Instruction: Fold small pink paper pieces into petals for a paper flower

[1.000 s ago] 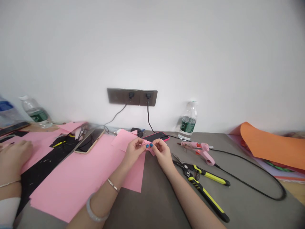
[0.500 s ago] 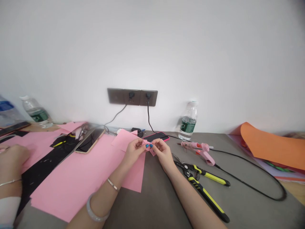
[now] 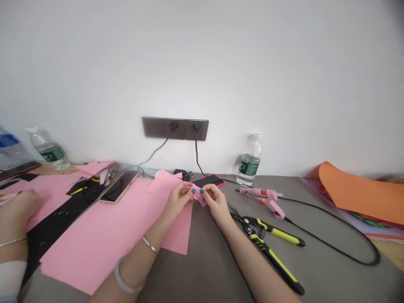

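Your left hand (image 3: 178, 200) and right hand (image 3: 217, 205) are closing in a tight fingertip pinch on a small folded piece of pink paper (image 3: 199, 198), lifted just above the grey table (image 3: 205, 263), with the blue-painted nails nearly touching. Neither hand is open; pinching this close to the folds is keeping the layers from slipping. A large flat sheet of pink paper (image 3: 104, 248) is lying under your left forearm, while a pink hot-glue gun (image 3: 271, 203) and yellow-and-black handled cutters (image 3: 268, 256) are resting to your right. A clear plastic water bottle with a green label (image 3: 249, 166) is standing by the wall, apparently holding water, its level hard to judge; a second bottle (image 3: 50, 151) is standing far left. A co-worker's hand (image 3: 19, 206) is working at the left edge, holding a pink scrap.
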`<act>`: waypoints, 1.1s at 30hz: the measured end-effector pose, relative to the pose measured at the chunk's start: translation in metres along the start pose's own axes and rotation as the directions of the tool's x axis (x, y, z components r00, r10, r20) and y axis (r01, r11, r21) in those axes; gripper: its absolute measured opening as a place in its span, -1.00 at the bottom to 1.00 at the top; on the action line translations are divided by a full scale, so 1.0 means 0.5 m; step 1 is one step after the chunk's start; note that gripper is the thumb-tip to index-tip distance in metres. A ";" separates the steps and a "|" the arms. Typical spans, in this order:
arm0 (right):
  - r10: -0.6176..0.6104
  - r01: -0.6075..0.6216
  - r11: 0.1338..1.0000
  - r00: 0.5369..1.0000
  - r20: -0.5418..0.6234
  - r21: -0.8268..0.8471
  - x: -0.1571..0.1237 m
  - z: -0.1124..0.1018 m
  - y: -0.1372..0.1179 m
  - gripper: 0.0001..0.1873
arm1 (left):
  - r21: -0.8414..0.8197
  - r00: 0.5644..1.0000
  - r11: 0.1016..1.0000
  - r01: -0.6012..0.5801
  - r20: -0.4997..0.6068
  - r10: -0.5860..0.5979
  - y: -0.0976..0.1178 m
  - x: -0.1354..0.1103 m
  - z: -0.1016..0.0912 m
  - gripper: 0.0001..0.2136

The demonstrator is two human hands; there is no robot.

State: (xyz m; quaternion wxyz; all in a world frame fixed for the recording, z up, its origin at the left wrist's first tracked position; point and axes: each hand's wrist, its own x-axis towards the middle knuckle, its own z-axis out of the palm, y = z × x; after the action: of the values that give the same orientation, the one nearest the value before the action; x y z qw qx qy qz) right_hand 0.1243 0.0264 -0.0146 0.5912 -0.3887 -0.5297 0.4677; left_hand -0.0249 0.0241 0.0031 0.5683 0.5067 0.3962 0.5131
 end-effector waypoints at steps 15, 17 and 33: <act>0.102 -0.110 0.972 0.994 0.045 0.209 0.001 -0.002 0.011 -0.69 | 0.332 0.946 0.890 -0.314 0.029 0.323 0.001 -0.005 -0.010 -0.96; 0.114 -0.130 0.969 0.990 0.084 0.211 0.001 -0.002 0.012 -0.68 | 0.330 0.945 0.891 -0.312 0.008 0.327 0.001 -0.005 -0.011 -0.95; 0.083 -0.089 0.978 0.996 0.037 0.191 -0.001 -0.003 0.015 -0.72 | 0.240 0.949 0.928 -0.283 -0.072 0.308 -0.010 0.004 -0.012 -0.97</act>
State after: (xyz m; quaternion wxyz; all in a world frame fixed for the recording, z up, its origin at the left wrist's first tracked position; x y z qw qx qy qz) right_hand 0.1246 0.0279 -0.0220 0.5976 -0.3455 -0.4732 0.5473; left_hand -0.0295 0.0271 -0.0025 0.4005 0.5935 0.4014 0.5712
